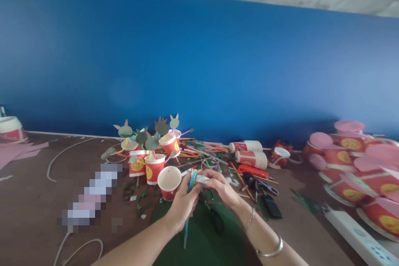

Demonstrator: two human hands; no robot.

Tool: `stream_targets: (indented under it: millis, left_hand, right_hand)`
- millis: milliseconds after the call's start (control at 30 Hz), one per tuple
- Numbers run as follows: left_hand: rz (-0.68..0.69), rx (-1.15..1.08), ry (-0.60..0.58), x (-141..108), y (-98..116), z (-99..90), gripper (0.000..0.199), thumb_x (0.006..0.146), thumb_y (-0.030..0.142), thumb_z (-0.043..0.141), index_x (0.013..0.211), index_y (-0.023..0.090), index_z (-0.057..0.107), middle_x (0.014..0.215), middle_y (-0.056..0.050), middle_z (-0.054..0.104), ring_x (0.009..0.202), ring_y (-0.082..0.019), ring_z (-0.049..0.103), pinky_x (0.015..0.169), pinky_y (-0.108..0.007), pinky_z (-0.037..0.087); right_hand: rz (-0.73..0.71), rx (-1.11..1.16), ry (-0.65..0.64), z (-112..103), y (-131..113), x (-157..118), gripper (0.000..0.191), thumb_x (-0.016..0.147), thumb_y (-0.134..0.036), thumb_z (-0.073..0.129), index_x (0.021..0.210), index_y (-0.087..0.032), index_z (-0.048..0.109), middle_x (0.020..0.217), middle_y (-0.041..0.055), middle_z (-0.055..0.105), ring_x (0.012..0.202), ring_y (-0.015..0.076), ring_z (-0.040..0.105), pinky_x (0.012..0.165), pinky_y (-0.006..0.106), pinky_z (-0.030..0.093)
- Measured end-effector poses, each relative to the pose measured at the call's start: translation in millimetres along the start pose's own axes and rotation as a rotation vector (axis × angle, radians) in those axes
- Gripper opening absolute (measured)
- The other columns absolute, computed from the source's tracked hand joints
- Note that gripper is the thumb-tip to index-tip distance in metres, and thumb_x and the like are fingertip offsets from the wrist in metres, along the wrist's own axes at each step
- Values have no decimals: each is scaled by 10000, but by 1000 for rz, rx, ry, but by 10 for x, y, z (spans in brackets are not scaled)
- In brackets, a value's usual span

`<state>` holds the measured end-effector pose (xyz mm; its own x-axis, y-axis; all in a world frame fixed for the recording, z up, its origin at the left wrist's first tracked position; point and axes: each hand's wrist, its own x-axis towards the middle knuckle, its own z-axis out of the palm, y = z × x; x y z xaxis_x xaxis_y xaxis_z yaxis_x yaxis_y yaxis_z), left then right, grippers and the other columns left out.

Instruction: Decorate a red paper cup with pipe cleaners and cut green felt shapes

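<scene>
Head view: pinching coloured strips (191,180) in left hand (181,205), fingers closed around them, likely for steadiness; gripping small whitish piece (202,179) beside strips in right hand (222,187), fingers nearly together; holding both above surface (296,232), near open cup (169,179), apparently within easy reach.

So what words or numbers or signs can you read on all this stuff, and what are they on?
No words, brands or numbers are readable.
Round yellow emblem on the front red paper cup: too small and blurred.
Printing on the stacked cups lying down: too small.
Small whitish piece in the right hand: too blurred.
Corded thing at left: hidden by pixel squares.
White power strip: nothing readable.
</scene>
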<state>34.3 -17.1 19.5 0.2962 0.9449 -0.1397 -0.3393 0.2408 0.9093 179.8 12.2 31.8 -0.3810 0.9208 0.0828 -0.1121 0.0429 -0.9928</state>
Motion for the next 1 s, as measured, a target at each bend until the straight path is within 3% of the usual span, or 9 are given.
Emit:
stream_targets:
  millis: [267, 400, 567, 767, 1000]
  left_hand:
    - [-33, -87, -91, -7, 14, 5, 377, 734, 508, 608, 871, 234, 388, 498, 125, 237, 366, -27, 126, 338, -172, 59]
    - [-66, -117, -97, -12, 34, -12, 405, 715, 508, 626, 895, 233, 390, 498, 129, 241, 366, -25, 117, 340, -172, 63]
    - [-37, -20, -92, 2, 24, -21, 474, 744, 492, 598, 1100, 259, 388, 470, 132, 257, 363, -40, 136, 342, -174, 62]
    - [-47, -36, -79, 7, 8, -7, 361, 751, 498, 580, 918, 234, 400, 485, 131, 226, 368, -32, 113, 339, -174, 49]
    - [-57, -48, -109, 0, 6, -4, 362, 745, 519, 585, 832, 223, 395, 488, 127, 229, 364, -26, 106, 332, -178, 45]
  right_hand:
    - [16, 171, -81, -26, 70, 5, 215, 714, -260, 507, 586, -142, 634, 826, 66, 626, 752, 169, 534, 623, 259, 414]
    - [41, 138, -92, -58, 88, 1, 221, 728, -295, 513, 613, -155, 639, 754, 61, 619, 751, 179, 551, 639, 269, 423]
    - [51, 90, 13, -46, 121, -5, 162, 690, -304, 574, 622, -177, 649, 719, 41, 609, 706, 168, 533, 629, 264, 421]
    - [16, 110, -57, 15, 97, 4, 180, 695, -174, 502, 589, -152, 646, 749, 25, 583, 674, 132, 501, 622, 238, 392]
    - [8, 130, -72, 40, 106, -2, 192, 676, -160, 447, 599, -158, 622, 704, 25, 568, 662, 143, 506, 648, 255, 402]
